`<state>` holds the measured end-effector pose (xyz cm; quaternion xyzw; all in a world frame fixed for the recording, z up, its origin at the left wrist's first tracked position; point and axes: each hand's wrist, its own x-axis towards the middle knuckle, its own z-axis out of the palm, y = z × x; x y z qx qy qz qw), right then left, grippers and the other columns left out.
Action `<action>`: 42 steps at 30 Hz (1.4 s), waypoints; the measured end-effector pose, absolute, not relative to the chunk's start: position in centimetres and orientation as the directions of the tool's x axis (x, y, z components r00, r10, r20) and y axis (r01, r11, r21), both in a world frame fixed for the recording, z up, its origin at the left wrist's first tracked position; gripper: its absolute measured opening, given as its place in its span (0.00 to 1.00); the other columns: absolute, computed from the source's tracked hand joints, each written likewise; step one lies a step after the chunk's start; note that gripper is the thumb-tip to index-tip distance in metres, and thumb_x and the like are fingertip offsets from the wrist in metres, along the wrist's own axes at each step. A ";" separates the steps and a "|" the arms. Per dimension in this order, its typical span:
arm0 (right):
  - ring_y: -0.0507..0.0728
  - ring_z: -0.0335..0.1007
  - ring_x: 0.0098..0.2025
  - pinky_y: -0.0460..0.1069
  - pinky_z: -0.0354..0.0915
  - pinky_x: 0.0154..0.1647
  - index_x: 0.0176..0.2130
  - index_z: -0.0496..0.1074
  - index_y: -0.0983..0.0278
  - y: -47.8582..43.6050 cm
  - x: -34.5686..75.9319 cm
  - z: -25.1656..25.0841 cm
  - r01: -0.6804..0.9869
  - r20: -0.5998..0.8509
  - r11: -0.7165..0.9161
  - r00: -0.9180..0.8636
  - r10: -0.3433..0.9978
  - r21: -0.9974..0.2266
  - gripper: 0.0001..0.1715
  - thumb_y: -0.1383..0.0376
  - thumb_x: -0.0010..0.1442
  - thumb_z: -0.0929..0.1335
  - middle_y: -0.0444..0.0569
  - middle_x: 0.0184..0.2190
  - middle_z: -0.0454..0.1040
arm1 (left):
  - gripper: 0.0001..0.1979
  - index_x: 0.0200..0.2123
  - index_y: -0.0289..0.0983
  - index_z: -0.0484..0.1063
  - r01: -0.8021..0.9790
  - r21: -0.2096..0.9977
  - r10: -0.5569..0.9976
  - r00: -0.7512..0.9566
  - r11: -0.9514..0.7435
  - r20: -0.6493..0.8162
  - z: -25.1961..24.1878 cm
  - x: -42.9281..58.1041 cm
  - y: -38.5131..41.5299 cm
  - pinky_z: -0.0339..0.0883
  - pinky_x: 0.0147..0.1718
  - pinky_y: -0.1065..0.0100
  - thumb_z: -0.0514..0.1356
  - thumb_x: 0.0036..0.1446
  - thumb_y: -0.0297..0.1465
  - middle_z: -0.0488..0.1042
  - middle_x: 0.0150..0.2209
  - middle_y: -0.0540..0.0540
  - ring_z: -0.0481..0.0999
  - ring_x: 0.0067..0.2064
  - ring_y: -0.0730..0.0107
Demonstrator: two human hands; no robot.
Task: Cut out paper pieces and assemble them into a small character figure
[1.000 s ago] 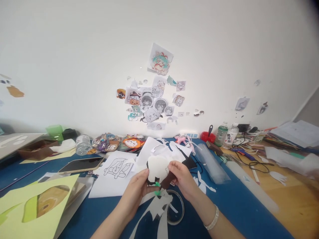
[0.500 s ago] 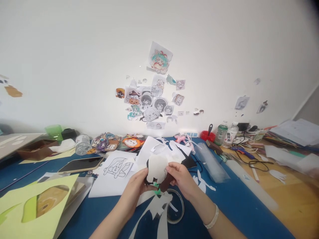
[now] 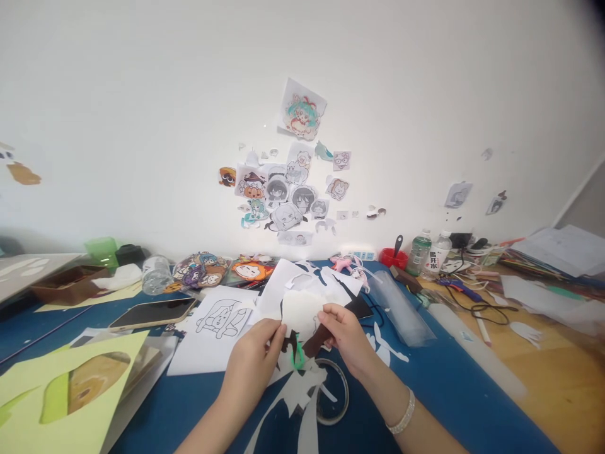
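Between both hands, above the blue mat, is a white paper cutout (image 3: 302, 308) with dark edging along its left and lower sides. My left hand (image 3: 253, 353) pinches its lower left edge, thumb on top. My right hand (image 3: 348, 337) pinches the right edge, with a dark brown piece (image 3: 314, 343) hanging just beside the fingertips; whether it is joined to the cutout I cannot tell. Just below is a small bright green thing (image 3: 297, 356), partly covered. Pale paper scraps (image 3: 302, 388) and a clear ring (image 3: 347, 397), like a tape roll, lie under the hands.
A phone (image 3: 154, 313), a line drawing (image 3: 222, 318) and yellow sheets (image 3: 28, 397) lie to the left. At the right are a clear plastic sleeve (image 3: 401, 309), bottles (image 3: 420, 252), a red bowl (image 3: 394, 258) and a glue gun (image 3: 460, 290). Paper characters (image 3: 302, 198) cover the wall ahead.
The white cutout has tilted, and more dark edging shows at its lower left. My left fingers have shifted slightly up and right along it. The right hand has risen a little.
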<state>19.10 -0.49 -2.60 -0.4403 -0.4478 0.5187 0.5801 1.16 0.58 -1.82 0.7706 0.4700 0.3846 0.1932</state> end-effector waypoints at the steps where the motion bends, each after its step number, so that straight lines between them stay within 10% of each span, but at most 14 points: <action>1: 0.46 0.52 0.16 0.43 0.51 0.17 0.26 0.67 0.66 -0.5 19.1 -2.6 -0.199 0.061 0.072 0.065 0.996 -0.977 0.17 0.54 0.48 0.70 0.39 0.14 0.62 | 0.16 0.28 0.39 0.72 0.594 0.642 0.871 0.265 -0.485 0.413 -1.9 1.1 0.6 0.61 0.26 0.70 0.49 0.58 0.40 0.74 0.28 0.46 0.71 0.30 0.65; 7: 0.46 0.51 0.15 0.43 0.50 0.16 0.26 0.65 0.65 -0.3 19.1 -2.7 -0.234 0.070 0.095 0.113 0.991 -0.968 0.16 0.55 0.47 0.70 0.37 0.13 0.60 | 0.14 0.32 0.38 0.72 0.676 0.526 0.842 0.289 -0.516 0.455 -2.7 0.9 1.1 0.64 0.29 0.69 0.50 0.58 0.39 0.75 0.30 0.46 0.73 0.31 0.65; 21: 0.45 0.52 0.15 0.42 0.51 0.16 0.25 0.65 0.65 -0.4 18.8 -2.9 -0.244 0.026 0.035 0.042 0.999 -0.969 0.17 0.54 0.47 0.69 0.38 0.14 0.62 | 0.13 0.35 0.34 0.71 0.849 -0.192 0.451 0.438 -0.493 0.778 -3.9 0.6 1.5 0.59 0.22 0.70 0.54 0.57 0.38 0.74 0.26 0.45 0.73 0.26 0.68; 34: 0.47 0.53 0.15 0.43 0.52 0.17 0.25 0.66 0.64 -0.6 18.9 -2.4 -0.117 0.049 0.048 -0.004 0.999 -0.992 0.15 0.54 0.49 0.68 0.38 0.14 0.62 | 0.12 0.37 0.34 0.71 0.850 -0.218 0.421 0.441 -0.480 0.793 -3.6 0.4 1.4 0.62 0.24 0.70 0.54 0.57 0.37 0.77 0.29 0.44 0.74 0.28 0.69; 42: 0.48 0.53 0.15 0.44 0.53 0.16 0.47 0.67 0.63 -0.1 19.4 -3.3 -0.006 0.157 0.158 0.074 0.985 -0.987 0.23 0.58 0.51 0.67 0.36 0.14 0.59 | 0.11 0.36 0.35 0.71 0.826 -0.143 0.420 0.417 -0.545 0.806 -3.6 0.6 1.2 0.60 0.23 0.70 0.55 0.56 0.37 0.77 0.28 0.45 0.74 0.27 0.67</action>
